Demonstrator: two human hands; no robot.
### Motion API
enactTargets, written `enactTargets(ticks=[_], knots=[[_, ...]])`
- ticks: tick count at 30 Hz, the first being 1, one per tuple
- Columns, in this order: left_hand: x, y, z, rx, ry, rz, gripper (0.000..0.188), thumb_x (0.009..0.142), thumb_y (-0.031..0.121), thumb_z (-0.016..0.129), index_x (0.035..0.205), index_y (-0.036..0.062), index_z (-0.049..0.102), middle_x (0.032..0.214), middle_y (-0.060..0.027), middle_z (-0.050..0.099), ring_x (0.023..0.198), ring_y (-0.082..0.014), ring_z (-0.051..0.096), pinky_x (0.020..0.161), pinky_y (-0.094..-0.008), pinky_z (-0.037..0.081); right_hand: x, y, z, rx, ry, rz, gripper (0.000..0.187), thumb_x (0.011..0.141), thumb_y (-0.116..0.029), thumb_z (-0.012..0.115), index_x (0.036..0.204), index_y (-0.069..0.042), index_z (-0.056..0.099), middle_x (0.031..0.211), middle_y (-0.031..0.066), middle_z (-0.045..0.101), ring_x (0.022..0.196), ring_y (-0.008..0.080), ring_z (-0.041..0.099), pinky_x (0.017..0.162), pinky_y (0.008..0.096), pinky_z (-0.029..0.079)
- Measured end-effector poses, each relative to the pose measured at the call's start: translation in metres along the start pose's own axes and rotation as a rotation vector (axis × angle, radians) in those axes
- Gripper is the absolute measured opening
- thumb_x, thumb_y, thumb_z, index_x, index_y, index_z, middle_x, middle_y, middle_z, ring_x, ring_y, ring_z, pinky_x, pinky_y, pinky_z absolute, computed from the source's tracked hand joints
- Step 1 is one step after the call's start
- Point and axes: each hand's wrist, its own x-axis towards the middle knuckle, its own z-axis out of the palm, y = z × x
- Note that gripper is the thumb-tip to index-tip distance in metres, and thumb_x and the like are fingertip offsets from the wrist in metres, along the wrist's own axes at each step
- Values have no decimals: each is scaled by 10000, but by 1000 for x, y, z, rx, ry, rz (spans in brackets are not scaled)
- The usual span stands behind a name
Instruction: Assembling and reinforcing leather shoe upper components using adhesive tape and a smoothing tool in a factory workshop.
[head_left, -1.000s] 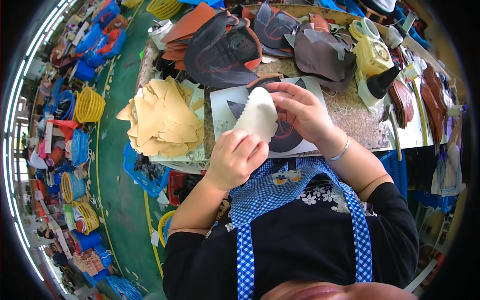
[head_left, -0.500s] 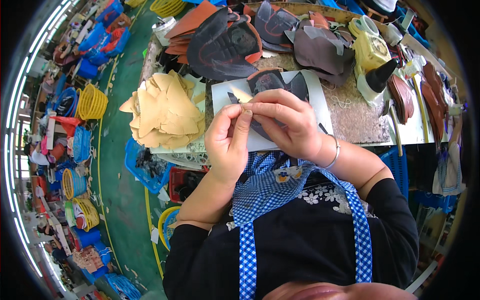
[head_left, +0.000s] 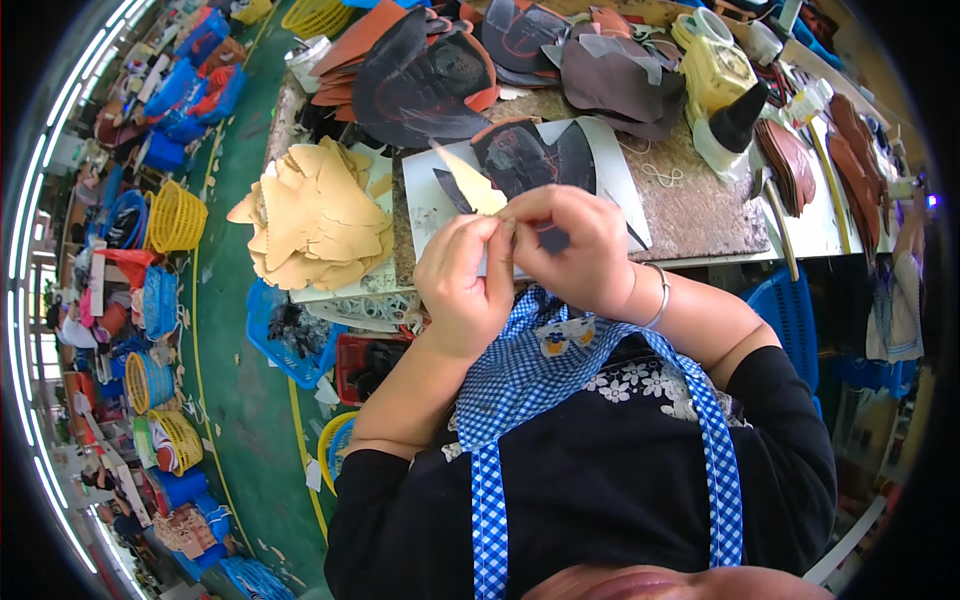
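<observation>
My left hand (head_left: 462,276) and my right hand (head_left: 578,248) meet above the table's near edge, fingertips pinched together. Between them they grip a pale yellow cut piece (head_left: 468,183), its pointed end sticking up and away from me. Beneath it a white board (head_left: 622,205) carries a black shaped leather piece (head_left: 515,158) with a reddish-brown edge. Left of my hands lies a heap of tan cut pieces (head_left: 320,215), some with zigzag edges. My fingers hide the lower part of the yellow piece.
Stacked black and brown leather pieces (head_left: 420,85) fill the far side of the worktable (head_left: 700,220). A yellowish container (head_left: 718,75) and a black-nozzled bottle (head_left: 740,118) stand far right. A blue basket (head_left: 290,335) sits below the table at left.
The pale yellow piece now shows more of itself and points up beyond my fingertips. My hands stay pinched together, the right one turned more inward. The whole view has shifted slightly.
</observation>
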Motion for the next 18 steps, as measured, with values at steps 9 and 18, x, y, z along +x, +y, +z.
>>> enactTargets(ticks=[9,18], knots=[[-18,-41,9,-1831,-319,-901,168,807,126,443,682,30,502,891,-122,567,758,-201,540,737,-314,448,-17,39,-8,1439,263,1567,215,931,-179,476,961,10,575,912,106,641,830,208,654,782,343,546],[-16,-62,-34,-1952,-67,-873,168,732,158,450,606,47,460,661,-81,474,642,-190,496,610,-317,434,-12,58,-120,217,-1188,800,189,771,-176,636,872,-17,622,690,101,622,611,225,619,579,328,490]])
